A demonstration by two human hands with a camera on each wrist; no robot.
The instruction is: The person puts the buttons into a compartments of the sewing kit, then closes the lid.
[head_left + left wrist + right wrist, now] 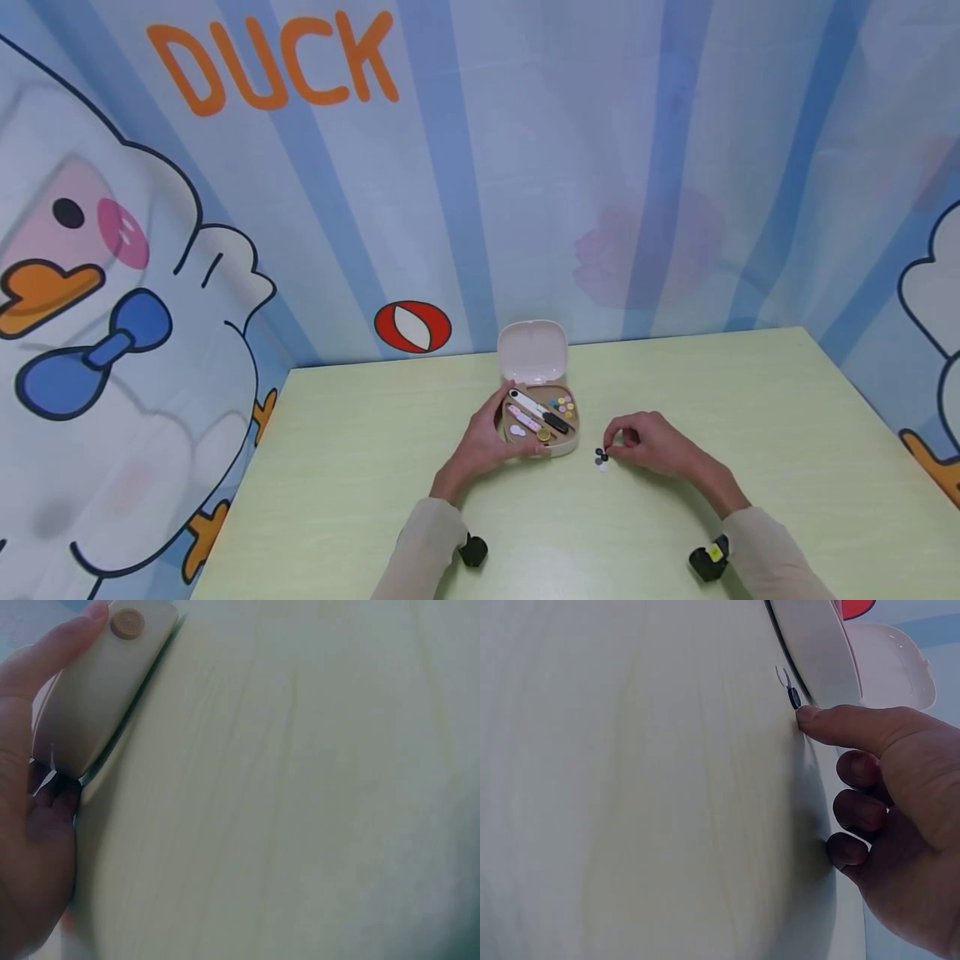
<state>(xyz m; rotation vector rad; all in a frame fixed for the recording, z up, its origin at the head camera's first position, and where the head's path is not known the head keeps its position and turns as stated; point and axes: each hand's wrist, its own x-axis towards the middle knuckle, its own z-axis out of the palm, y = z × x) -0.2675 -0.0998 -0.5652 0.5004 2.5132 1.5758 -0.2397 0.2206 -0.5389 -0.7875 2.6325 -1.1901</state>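
Observation:
A small pale sewing-kit-like box point(564, 448) stands on the table with its lid point(532, 352) raised. My left hand point(483, 440) grips its left side, thumb along the front wall near a round tan clasp point(127, 624). Inside lie a white-and-black slim tool point(538, 410), a pink slim tool point(523, 417), a gold round piece point(543, 434), white pieces point(517, 431) and several small coloured pieces point(562, 406). To the box's right, my right hand point(651, 443) pinches a small black button point(793, 697) between thumb and index finger, beside other dark and white button-like discs point(599, 461).
The pale green-yellow table point(337, 500) meets a printed blue fabric backdrop point(525, 167) behind the box. Black wrist devices point(474, 552) sit at both sleeves.

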